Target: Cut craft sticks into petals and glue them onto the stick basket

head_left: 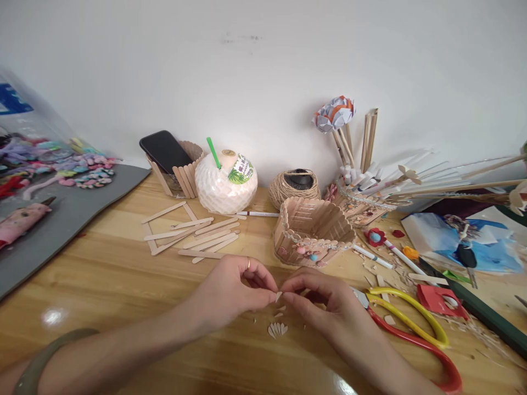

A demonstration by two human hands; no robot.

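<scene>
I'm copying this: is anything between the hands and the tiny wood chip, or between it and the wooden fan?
Nothing visible separates the left hand or right hand from the chip; in this view, a loose sliver lies between chip and fan.

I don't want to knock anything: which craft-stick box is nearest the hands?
The middle box, beyond the right hand, with pink and blue beads on its front. The left box holds a phone; the right box, a paper flower.
</scene>
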